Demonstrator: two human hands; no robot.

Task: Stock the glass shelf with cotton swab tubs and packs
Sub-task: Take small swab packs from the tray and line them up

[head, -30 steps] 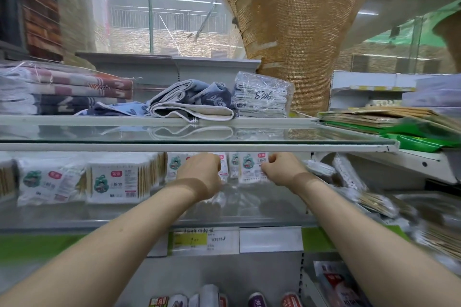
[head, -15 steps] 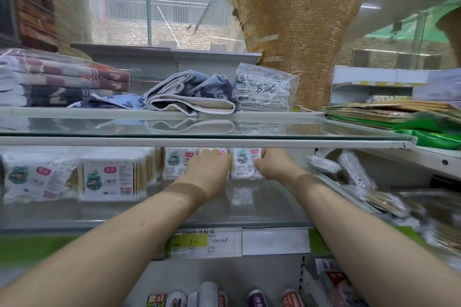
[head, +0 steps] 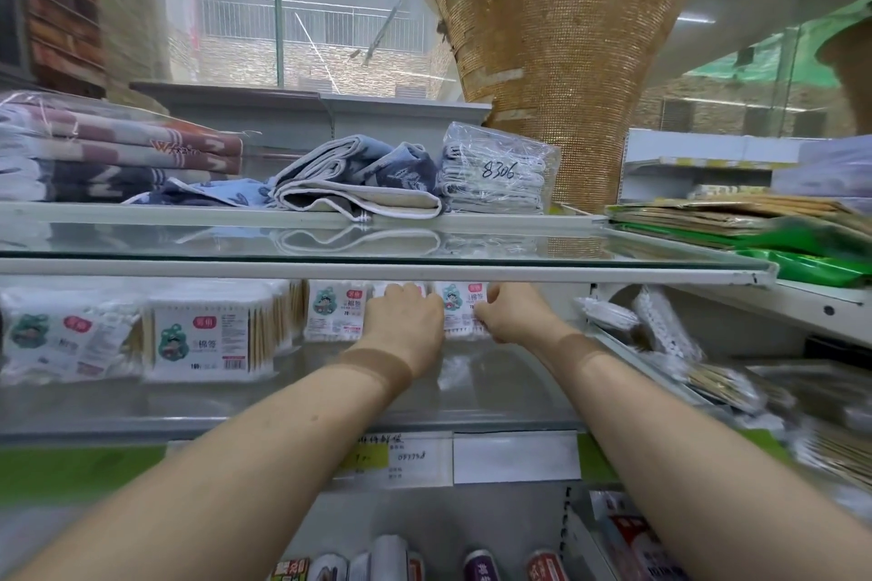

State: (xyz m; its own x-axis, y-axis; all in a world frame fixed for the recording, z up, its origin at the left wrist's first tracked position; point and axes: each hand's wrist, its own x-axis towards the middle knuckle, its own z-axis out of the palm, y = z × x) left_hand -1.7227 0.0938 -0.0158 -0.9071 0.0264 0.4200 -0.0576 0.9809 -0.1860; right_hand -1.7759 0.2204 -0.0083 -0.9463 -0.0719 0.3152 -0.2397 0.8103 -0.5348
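Note:
Both my arms reach deep into the lower glass shelf [head: 495, 396]. My left hand [head: 406, 326] rests against a row of small cotton swab packs at the back, covering one between a visible pack [head: 332, 311] on its left and another pack [head: 460, 309] on its right. My right hand [head: 512, 314] pinches the right edge of that right-hand pack with curled fingers. Larger swab packs [head: 205, 330] with wooden sticks stand further left on the same shelf.
The upper glass shelf [head: 377, 269] hangs just above my hands, carrying folded towels [head: 358, 184] and a bagged stack marked 8306 [head: 500, 175]. Loose swab bags [head: 660, 326] lie on the slanted shelf at right. Price labels [head: 401, 458] line the shelf front; bottles stand below.
Both hands have moved further back and closer together onto the small packs at the rear. The view has shifted a little nearer to the shelf.

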